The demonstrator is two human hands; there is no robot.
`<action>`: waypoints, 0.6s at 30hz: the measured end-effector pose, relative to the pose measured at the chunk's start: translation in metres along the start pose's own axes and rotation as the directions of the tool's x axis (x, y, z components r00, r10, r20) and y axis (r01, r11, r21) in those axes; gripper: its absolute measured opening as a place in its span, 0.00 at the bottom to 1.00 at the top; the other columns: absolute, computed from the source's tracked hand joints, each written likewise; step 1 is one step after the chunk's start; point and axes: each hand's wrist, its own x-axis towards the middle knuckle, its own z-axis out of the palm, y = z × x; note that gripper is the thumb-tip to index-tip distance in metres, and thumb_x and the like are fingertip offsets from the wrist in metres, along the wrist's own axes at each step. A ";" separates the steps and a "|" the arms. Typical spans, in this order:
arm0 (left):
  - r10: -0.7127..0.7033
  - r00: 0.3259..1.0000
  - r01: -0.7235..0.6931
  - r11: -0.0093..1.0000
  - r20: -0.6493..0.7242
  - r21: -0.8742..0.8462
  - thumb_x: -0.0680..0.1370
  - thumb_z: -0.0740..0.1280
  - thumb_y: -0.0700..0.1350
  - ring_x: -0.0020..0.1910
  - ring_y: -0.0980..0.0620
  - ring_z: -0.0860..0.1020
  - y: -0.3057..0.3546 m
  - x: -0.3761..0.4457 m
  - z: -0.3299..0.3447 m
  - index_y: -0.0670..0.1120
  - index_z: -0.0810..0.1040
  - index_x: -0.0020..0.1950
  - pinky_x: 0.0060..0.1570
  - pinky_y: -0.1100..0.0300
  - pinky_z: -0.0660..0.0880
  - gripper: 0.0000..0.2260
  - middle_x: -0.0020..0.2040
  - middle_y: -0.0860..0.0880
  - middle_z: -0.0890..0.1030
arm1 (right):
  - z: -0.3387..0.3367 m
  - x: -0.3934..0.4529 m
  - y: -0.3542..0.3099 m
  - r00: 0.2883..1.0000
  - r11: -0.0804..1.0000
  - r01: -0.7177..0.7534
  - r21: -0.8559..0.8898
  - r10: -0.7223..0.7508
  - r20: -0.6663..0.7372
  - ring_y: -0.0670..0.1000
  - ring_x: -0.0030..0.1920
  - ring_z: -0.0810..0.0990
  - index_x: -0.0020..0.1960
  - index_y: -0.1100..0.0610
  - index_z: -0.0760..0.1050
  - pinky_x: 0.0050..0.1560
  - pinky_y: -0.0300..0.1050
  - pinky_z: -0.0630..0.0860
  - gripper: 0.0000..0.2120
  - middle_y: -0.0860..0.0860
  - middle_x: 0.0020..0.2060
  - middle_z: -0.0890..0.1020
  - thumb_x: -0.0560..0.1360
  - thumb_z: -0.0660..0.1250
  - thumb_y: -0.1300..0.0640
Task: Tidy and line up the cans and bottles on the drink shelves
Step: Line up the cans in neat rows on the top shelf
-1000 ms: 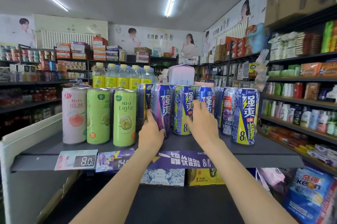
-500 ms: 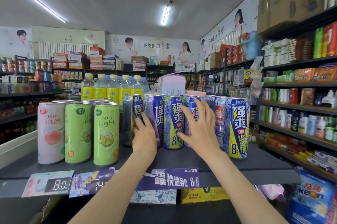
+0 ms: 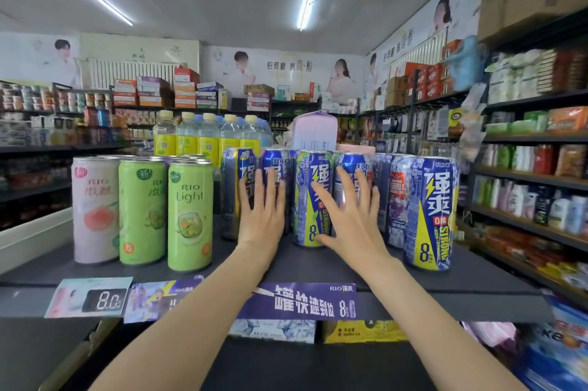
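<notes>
My left hand (image 3: 261,215) lies flat on the blue cans (image 3: 273,187). My right hand (image 3: 348,215), fingers spread, presses the next cans, holding nothing

Bare forearms, left hand (image 3: 261,218), right hand (image 3: 351,225) (ringless).

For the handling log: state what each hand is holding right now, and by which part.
Nothing is held. The left hand and right hand are open, straight fingers laid against the fronts of the blue cans on the shelf.
</notes>
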 end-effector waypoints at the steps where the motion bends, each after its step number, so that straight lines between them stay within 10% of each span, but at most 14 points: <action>1: 0.005 1.000 -0.006 1.000 0.025 0.027 0.79 0.48 0.43 0.72 0.32 0.58 -0.001 0.001 0.000 0.40 0.57 0.75 0.68 0.34 0.49 0.24 0.73 0.34 0.59 | 0.000 -0.001 -0.001 1.000 1.000 0.014 0.003 -0.014 0.025 0.65 0.72 0.50 0.72 0.46 0.59 0.62 0.72 0.61 0.53 0.60 0.72 0.59 0.52 0.82 0.44; 5: 0.038 0.991 -0.059 0.984 0.127 0.166 0.82 0.49 0.51 0.70 0.27 0.38 -0.004 0.008 0.002 0.37 0.30 0.72 0.63 0.38 0.29 0.32 0.71 0.27 0.39 | 0.003 -0.004 -0.001 0.998 1.000 0.011 0.006 -0.012 0.061 0.65 0.73 0.45 0.73 0.46 0.60 0.63 0.72 0.60 0.53 0.61 0.73 0.59 0.54 0.81 0.44; 18: 0.047 0.983 -0.089 0.967 0.177 0.239 0.74 0.57 0.68 0.73 0.35 0.38 -0.016 0.025 0.015 0.31 0.34 0.72 0.65 0.41 0.30 0.50 0.74 0.32 0.41 | 0.008 -0.003 -0.001 0.999 1.000 0.007 -0.023 -0.008 -0.036 0.67 0.71 0.53 0.71 0.47 0.62 0.59 0.71 0.65 0.56 0.63 0.68 0.68 0.48 0.83 0.44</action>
